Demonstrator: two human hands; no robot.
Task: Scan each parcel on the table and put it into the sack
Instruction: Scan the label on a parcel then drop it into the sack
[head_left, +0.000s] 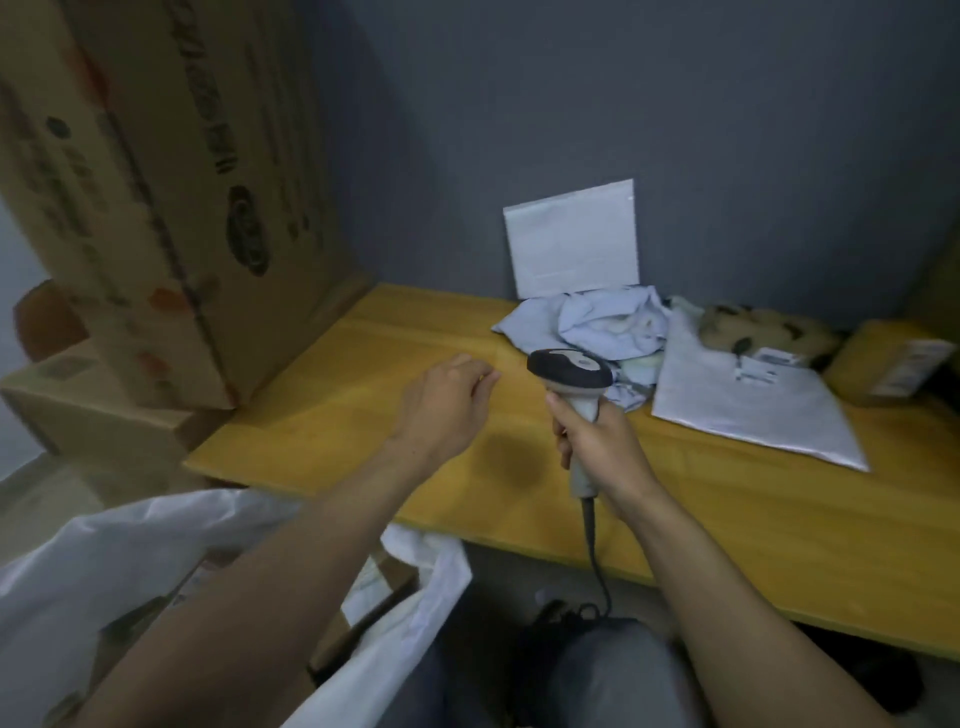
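Observation:
My right hand (597, 441) grips a grey and black barcode scanner (569, 370) upright over the yellow table (363, 395), its cable hanging down past the table edge. My left hand (447, 400) hovers over the table's bare left part with loosely curled fingers and nothing in it. Parcels lie at the back right: a crumpled pale blue bag (597, 322), a flat white mailer (748, 405) with labels, a white padded envelope (574, 239) leaning on the wall, a spotted soft parcel (763, 325) and a brown box (893, 369). The white sack (130, 561) gapes below my left arm.
Large cardboard boxes (156, 197) stand at the table's left end against the grey wall. Cardboard parcels (374, 592) show inside the sack's mouth. My knees in grey trousers (597, 680) are below the table's front edge.

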